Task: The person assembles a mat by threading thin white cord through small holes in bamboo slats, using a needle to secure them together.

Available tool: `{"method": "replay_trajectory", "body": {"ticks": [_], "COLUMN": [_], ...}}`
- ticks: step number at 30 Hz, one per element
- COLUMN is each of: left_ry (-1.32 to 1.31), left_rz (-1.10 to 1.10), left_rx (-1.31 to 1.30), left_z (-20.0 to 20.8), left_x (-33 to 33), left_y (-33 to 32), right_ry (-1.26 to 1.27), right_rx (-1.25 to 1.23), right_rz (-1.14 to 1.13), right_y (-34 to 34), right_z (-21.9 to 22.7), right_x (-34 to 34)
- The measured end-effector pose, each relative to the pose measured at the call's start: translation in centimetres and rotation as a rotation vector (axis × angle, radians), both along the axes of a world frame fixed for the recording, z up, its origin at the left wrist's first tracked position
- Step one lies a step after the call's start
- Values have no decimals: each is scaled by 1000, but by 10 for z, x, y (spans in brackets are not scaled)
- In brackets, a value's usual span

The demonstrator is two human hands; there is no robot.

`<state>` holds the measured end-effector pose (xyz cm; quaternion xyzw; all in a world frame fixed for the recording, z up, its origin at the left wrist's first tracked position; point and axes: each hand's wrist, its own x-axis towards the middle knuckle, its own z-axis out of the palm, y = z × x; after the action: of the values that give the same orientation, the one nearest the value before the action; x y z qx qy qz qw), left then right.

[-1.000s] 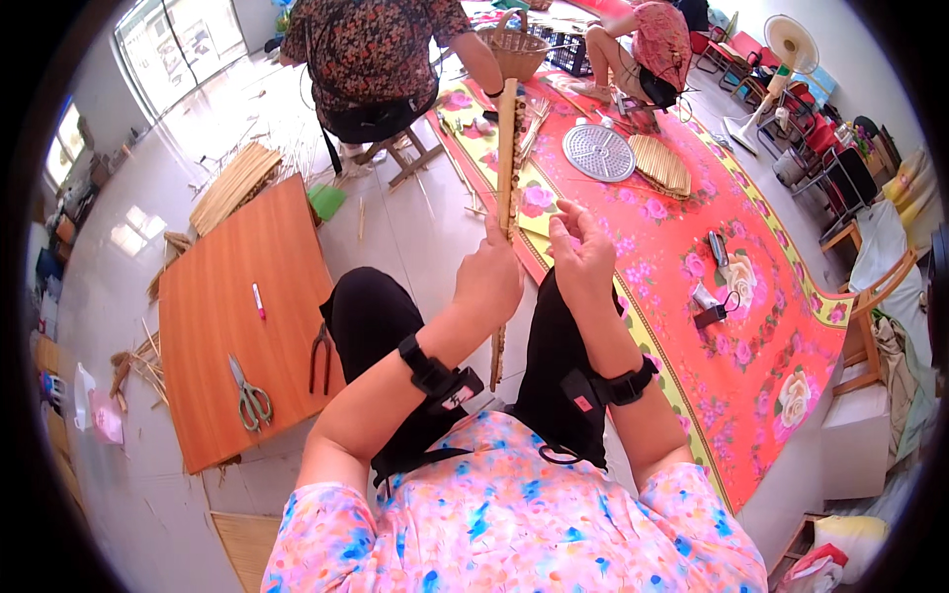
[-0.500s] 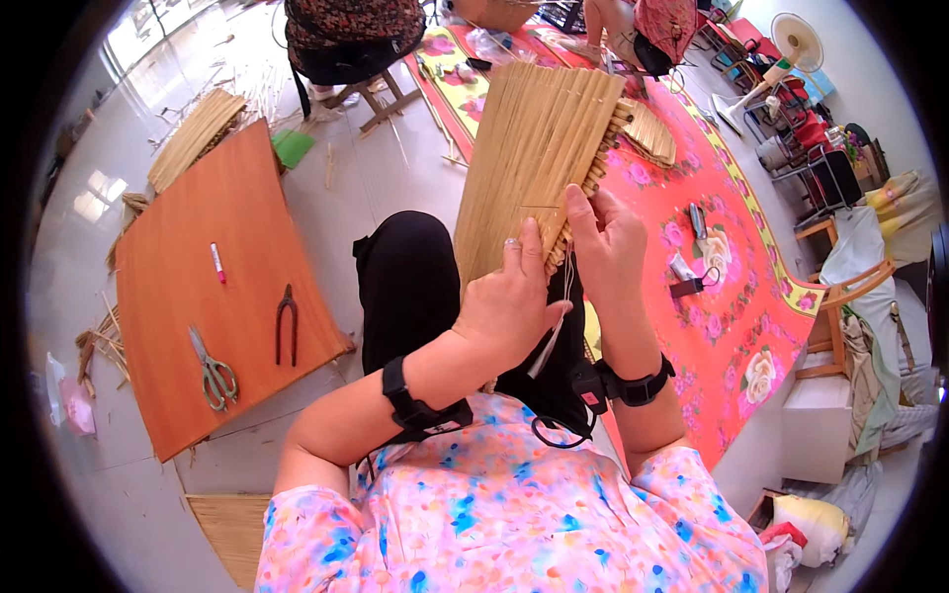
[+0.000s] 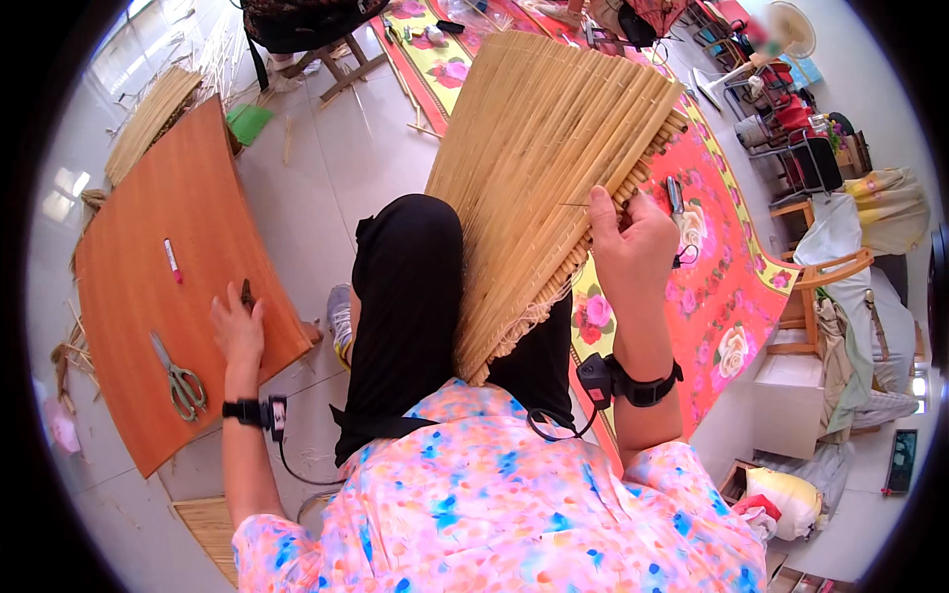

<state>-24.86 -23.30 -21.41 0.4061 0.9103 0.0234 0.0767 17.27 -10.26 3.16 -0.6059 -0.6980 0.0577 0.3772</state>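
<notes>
A mat of stitched straw stalks (image 3: pixel 534 168) stands tilted across my lap, its bundled, knotted ends toward the right. My right hand (image 3: pixel 638 252) pinches its right edge between thumb and fingers; a thin dark sliver, perhaps a needle, sticks out by the thumb. On the left, my left hand (image 3: pixel 239 331) reaches over the orange-brown board (image 3: pixel 138 346) with fingers spread. Beneath it lie dark pliers (image 3: pixel 246 293), mostly hidden by the hand; no grip on them shows. Scissors with grey-green handles (image 3: pixel 183 385) and a pink-and-white marker (image 3: pixel 173 261) rest on the same board.
A pink floral floor cloth (image 3: pixel 736 306) spreads to the right, with a dark-handled tool (image 3: pixel 675 195) on it. A person sits on a wooden stool (image 3: pixel 346 74) ahead. Farther right are a white fan (image 3: pixel 786 35) and a wooden chair (image 3: pixel 830 272). Loose straw litters the far left floor.
My left hand has let go of the mat and moved left to the pliers on the board. The mat has turned, its face showing wider, while my right hand keeps its edge.
</notes>
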Motion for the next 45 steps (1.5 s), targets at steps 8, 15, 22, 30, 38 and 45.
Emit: {"method": "replay_trajectory", "body": {"ticks": [8,15,22,30,38,45], "left_ry": [348,-903,-1436,-1157,-1104,-1075], "left_rz": [-85,87,-441,-1009,-1008,-1016], "left_rx": [247,200,756,899,957,994], "left_z": [-75,-17,156,157,166,163], "left_x": [-12,-25,144,245,255,256], "left_y": [-73,-13,47,68,76,74], "right_ry": [144,153,135,94,104,171], "right_rx": [-83,-122,-132,-122,-126,-143], "right_rz": [72,79,67,63,78,93], "right_y": [-2,9,12,10,10,9], "right_z": [8,13,15,21,20,20], "right_x": [-8,-6,-7,-15,-14,-17]}}
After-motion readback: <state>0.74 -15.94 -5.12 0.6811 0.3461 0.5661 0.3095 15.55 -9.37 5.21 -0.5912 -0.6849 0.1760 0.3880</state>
